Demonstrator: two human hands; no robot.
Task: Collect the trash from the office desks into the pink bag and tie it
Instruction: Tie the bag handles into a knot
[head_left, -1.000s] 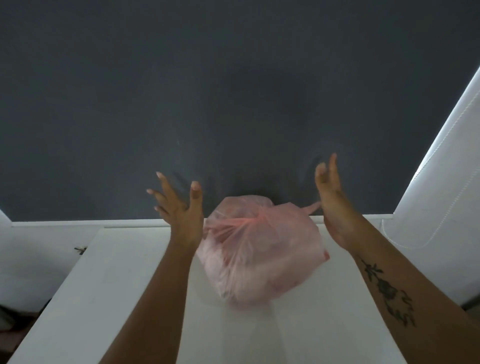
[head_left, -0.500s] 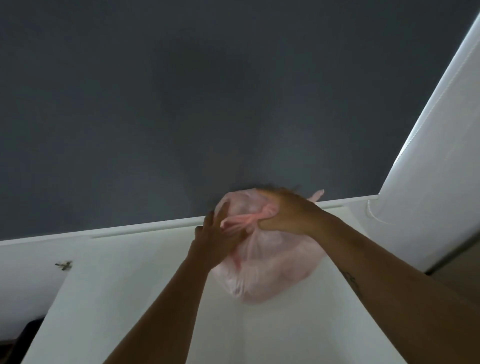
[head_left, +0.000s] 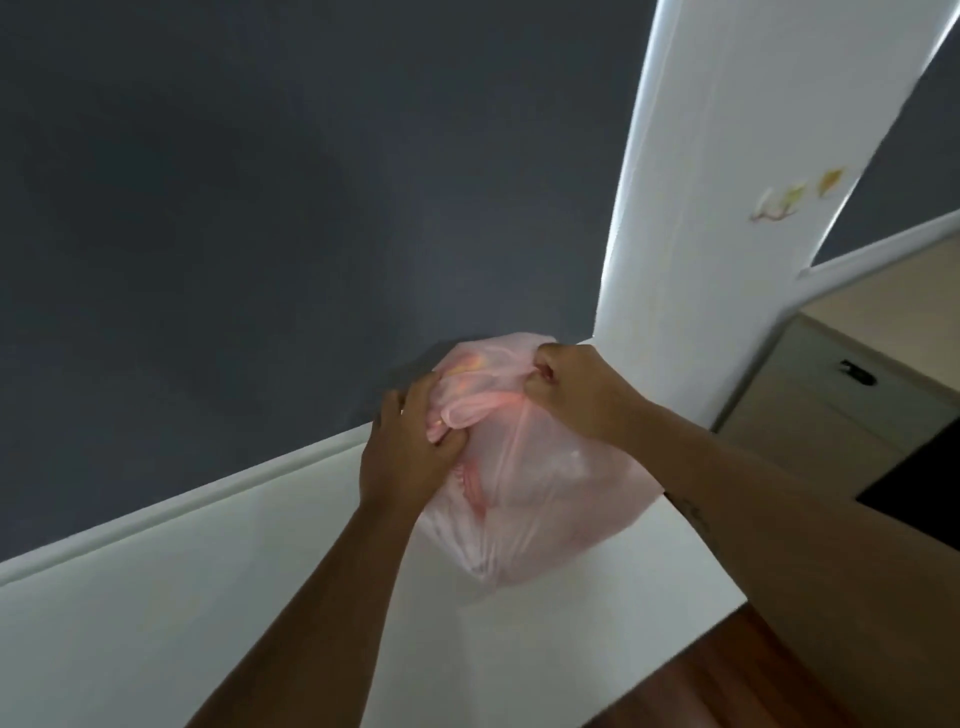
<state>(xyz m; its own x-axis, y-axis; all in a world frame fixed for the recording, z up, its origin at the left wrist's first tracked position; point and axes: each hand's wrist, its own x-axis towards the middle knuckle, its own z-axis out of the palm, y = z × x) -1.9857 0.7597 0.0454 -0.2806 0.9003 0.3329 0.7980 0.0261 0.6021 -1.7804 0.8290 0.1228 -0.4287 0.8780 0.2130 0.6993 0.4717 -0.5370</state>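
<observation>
A full pink bag (head_left: 540, 499) of thin translucent plastic rests on the white desk (head_left: 208, 597), close to the dark grey wall. My left hand (head_left: 410, 452) grips the bunched plastic at the bag's top left. My right hand (head_left: 576, 389) is clenched on the gathered plastic at the top right. The twisted neck of the bag runs between the two hands. What is inside the bag shows only as faint pale and orange shapes.
A white pillar or blind (head_left: 727, 208) rises right behind the bag. At right stands a beige cabinet (head_left: 810, 410) with a dark handle, and something black (head_left: 919, 467) lies beside it. Brown wooden floor (head_left: 727, 691) shows beyond the desk's right edge.
A second ago both hands were open above the bag. They have since closed on its top and are pulling the plastic. My view has swung to the right.
</observation>
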